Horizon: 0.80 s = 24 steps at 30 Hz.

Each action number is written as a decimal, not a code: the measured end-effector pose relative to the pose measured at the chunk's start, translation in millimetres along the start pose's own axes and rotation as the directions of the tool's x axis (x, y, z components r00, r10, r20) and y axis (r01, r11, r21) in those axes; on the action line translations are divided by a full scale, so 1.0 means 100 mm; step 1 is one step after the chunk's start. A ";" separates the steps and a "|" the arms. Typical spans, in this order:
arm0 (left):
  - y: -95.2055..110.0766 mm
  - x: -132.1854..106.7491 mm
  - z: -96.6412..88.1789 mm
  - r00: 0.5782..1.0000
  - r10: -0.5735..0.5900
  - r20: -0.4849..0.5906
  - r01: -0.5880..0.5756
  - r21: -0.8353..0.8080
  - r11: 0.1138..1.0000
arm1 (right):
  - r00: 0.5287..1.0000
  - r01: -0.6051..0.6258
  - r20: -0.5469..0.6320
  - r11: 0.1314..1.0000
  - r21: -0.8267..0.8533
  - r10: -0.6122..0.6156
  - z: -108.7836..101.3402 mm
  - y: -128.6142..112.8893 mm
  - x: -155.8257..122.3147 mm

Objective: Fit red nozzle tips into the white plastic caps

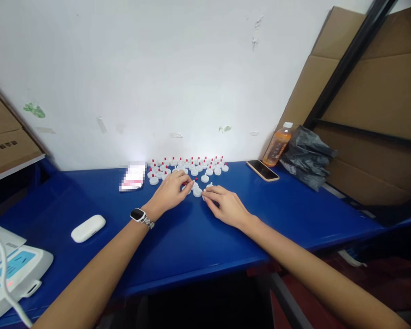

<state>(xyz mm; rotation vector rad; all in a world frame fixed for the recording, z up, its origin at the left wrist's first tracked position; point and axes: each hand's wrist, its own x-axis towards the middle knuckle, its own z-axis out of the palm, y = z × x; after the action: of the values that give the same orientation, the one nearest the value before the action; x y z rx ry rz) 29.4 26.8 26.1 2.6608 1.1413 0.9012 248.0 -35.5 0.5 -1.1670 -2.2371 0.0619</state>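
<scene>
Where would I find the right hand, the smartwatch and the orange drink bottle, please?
Right hand (228, 208): head view, on the back of the hand.
Smartwatch (137, 214): head view, on its dark screen.
Orange drink bottle (277, 147): head view, on its body.

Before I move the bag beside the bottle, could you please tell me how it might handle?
The bag is probably floppy, given its crumpled folds. Its shiny surface may feel slippery. It looks thin, so likely light, though any contents are hidden.
</scene>
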 end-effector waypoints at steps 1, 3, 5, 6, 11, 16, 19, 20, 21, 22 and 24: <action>0.00 0.00 0.00 1.000 -0.004 0.001 0.004 0.000 1.000 | 1.000 -0.003 -0.003 0.998 0.066 0.003 0.01 0.02 0.01; -0.01 0.00 0.00 1.000 -0.010 -0.001 0.010 -0.004 1.000 | 1.000 -0.026 -0.011 0.984 0.174 0.029 0.03 0.07 0.03; -0.03 0.00 -0.01 1.000 -0.014 -0.006 0.014 -0.009 1.000 | 0.997 -0.069 -0.028 0.969 0.236 0.078 0.06 0.11 0.05; -0.05 0.00 -0.02 1.000 -0.017 -0.011 0.017 -0.010 1.000 | 0.994 -0.088 -0.041 0.964 0.250 0.101 0.07 0.13 0.06; -0.13 0.00 -0.08 0.998 -0.053 -0.039 0.053 -0.006 0.999 | 0.992 -0.089 -0.064 0.962 0.259 0.109 0.11 0.18 0.11; -0.20 -0.02 -0.15 0.993 -0.098 -0.060 0.098 0.006 0.995 | 0.994 -0.082 -0.059 0.975 0.208 0.096 0.14 0.22 0.18; -0.25 -0.06 -0.20 0.988 -0.126 -0.084 0.128 0.016 0.992 | 0.993 -0.087 -0.063 0.978 0.187 0.101 0.15 0.25 0.21; -0.27 -0.07 -0.21 0.987 -0.138 -0.086 0.140 0.017 0.990 | 0.993 -0.091 -0.064 0.979 0.182 0.104 0.16 0.26 0.22; -0.29 -0.08 -0.22 0.985 -0.147 -0.085 0.149 0.014 0.989 | 0.992 -0.094 -0.066 0.980 0.178 0.107 0.16 0.27 0.24; -0.31 -0.09 -0.23 0.985 -0.153 -0.081 0.155 0.008 0.988 | 0.992 -0.096 -0.068 0.979 0.178 0.110 0.17 0.28 0.25; -0.33 -0.11 -0.23 0.985 -0.155 -0.074 0.155 -0.010 0.988 | 0.990 -0.101 -0.074 0.977 0.185 0.117 0.18 0.30 0.28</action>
<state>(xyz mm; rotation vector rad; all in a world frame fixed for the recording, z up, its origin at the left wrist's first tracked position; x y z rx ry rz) -10.0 40.4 29.0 2.5120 1.3400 0.9807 248.5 8.6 -9.3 -1.1693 -2.0456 0.2508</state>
